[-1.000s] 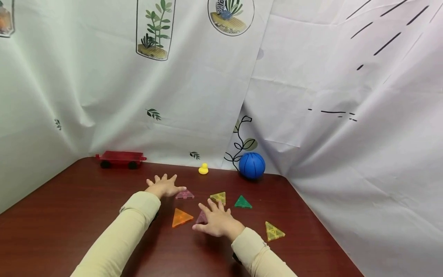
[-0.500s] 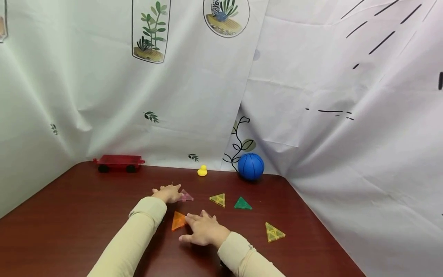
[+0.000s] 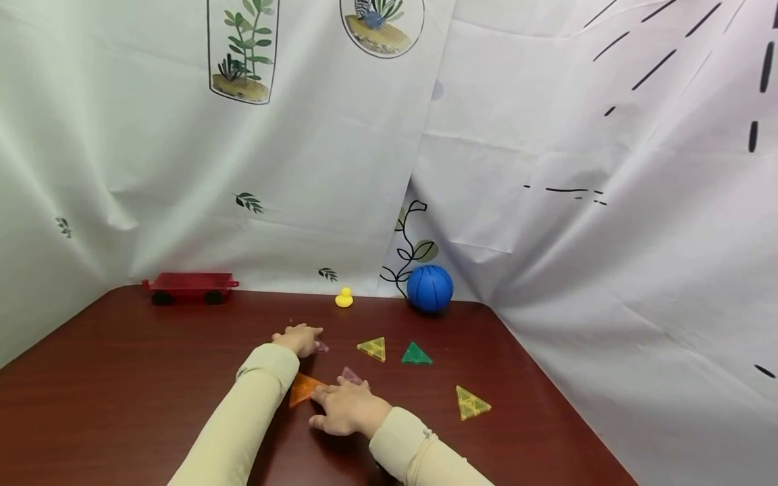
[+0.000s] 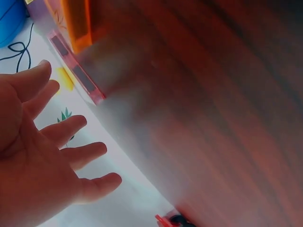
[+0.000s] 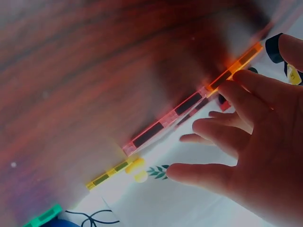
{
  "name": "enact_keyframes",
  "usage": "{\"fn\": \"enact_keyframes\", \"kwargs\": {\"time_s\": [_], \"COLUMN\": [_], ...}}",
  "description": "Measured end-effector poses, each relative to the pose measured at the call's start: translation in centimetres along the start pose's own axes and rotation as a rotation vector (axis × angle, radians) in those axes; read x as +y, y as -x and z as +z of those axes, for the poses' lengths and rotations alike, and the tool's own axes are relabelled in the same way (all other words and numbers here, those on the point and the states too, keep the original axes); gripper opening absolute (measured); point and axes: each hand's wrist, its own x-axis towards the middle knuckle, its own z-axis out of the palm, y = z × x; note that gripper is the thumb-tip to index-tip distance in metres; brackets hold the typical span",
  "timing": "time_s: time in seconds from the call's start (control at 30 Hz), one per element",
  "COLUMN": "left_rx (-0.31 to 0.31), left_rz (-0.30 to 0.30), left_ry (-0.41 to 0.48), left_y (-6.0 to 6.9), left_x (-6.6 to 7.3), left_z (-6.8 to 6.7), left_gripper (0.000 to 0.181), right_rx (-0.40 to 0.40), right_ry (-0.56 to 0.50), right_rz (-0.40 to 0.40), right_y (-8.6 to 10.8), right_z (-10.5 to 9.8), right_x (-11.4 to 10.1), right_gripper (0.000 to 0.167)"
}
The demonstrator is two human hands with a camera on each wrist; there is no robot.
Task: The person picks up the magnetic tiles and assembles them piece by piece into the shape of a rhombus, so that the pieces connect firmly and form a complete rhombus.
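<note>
In the head view my left hand (image 3: 298,339) is over the far pink triangle tile (image 3: 321,347), partly covering it. The left wrist view shows that hand (image 4: 52,137) with fingers spread, holding nothing, beside the pink tile (image 4: 75,68). My right hand (image 3: 351,408) lies at the right corner of the orange triangle tile (image 3: 302,389), its fingers extended. Behind its fingers a second pink tile (image 3: 351,376) is partly hidden. From the right wrist, a fingertip of the hand (image 5: 251,127) meets or overlaps the orange tile (image 5: 236,65); whether it touches, I cannot tell.
Two yellow triangles (image 3: 373,348) (image 3: 471,403) and a green triangle (image 3: 416,354) lie to the right on the dark red table (image 3: 152,385). Along the back stand a red wheeled base (image 3: 193,283), a yellow duck (image 3: 344,298) and a blue ball (image 3: 429,288), before a printed cloth.
My right hand has moved left, off the near pink tile's left side and onto the orange tile's corner. The left hand has come lower and slightly right over the far pink tile. The head view has shifted.
</note>
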Motion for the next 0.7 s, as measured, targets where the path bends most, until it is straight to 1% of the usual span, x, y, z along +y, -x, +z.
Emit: {"fn": "enact_keyframes", "kwargs": {"time_s": [0.1,0.17,0.23,0.3,0.33,0.4,0.43,0.5,0.6,0.63,0.67,0.7], "left_rx": [-0.011,-0.033,-0.049,-0.062,-0.065,-0.052,-0.033,-0.012,0.017,0.031,0.034,0.053], "left_rz": [-0.026,-0.045,-0.060,-0.055,-0.039,-0.009,0.024,0.043,0.021,0.009,-0.020,-0.026], "left_ry": [-0.049,-0.070,-0.074,-0.062,-0.060,-0.057,-0.066,-0.070,-0.044,-0.025,0.005,0.024], "left_y": [-1.4,-2.1,-2.5,-2.7,-2.7,-2.7,-2.7,-2.3,-1.4,-1.1,-0.7,-0.4], "left_x": [0.0,0.0,0.0,-0.2,-0.3,-0.4,-0.5,-0.5,0.0,0.1,0.5,0.6], "left_z": [0.7,1.1,1.3,1.3,1.3,1.2,1.2,1.0,0.4,0.2,-0.1,-0.3], "left_gripper": [0.043,0.043,0.041,0.039,0.038,0.034,0.031,0.027,0.022,0.021,0.020,0.021], "right_rx": [-0.012,-0.024,-0.024,-0.015,-0.010,0.000,0.001,-0.001,-0.004,-0.005,-0.007,-0.009], "right_ry": [0.006,0.018,0.035,0.053,0.062,0.076,0.081,0.089,0.095,0.094,0.093,0.092], "right_rz": [-0.002,-0.002,-0.004,-0.007,-0.006,-0.004,-0.002,-0.001,-0.003,-0.003,-0.002,0.000], "right_y": [0.0,0.0,0.0,-0.1,-0.2,-0.2,-0.2,-0.3,-0.3,-0.3,-0.3,-0.3], "right_z": [-0.1,-0.2,-0.1,0.0,0.0,0.1,0.1,0.1,0.1,0.1,0.1,0.1], "right_x": [0.0,0.0,-0.1,-0.2,-0.3,-0.3,-0.3,-0.3,-0.2,-0.1,-0.1,-0.1], "right_gripper": [0.044,0.044,0.044,0.043,0.043,0.044,0.044,0.044,0.044,0.044,0.044,0.044]}}
